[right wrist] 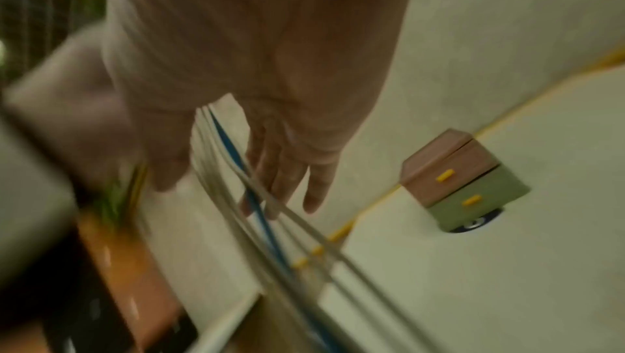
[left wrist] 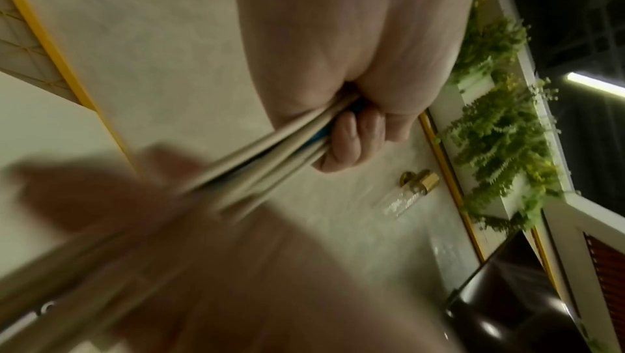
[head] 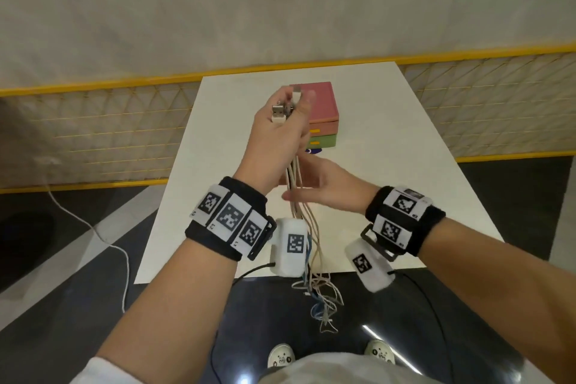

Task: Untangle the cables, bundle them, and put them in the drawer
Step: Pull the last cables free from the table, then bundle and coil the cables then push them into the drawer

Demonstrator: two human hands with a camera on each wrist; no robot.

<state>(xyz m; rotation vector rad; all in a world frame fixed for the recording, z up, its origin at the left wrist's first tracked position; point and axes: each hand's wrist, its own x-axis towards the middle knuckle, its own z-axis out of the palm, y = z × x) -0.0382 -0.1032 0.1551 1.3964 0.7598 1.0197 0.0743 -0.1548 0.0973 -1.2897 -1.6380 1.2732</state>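
Hanging from the raised left hand (head: 285, 125), the cables (head: 297, 196): a bunch of pale cords with one blue among them, their USB plug ends (head: 280, 111) gathered and sticking out above the fist, fingers and thumb curled tight round the bunch just below the plugs. Below that grip the cords run down together, pass the near table (head: 389, 140) edge, and end in a loose tangle (head: 321, 299) over the dark floor (head: 62, 321), above the person's shoes. Right hand (head: 324, 188): just under the fist, fingers straight and spread, lying against the side of the cords without closing on them; the right wrist view shows the strands crossing its fingertips (right wrist: 312, 198). Beyond the grip, on the white table: a small drawer unit (head: 321, 115), pink upper drawer and green lower drawer, each with a yellow handle, both closed. Either side of the table, a yellow-framed mesh barrier (head: 109, 134); a white cord (head: 103, 237) on the floor to the left
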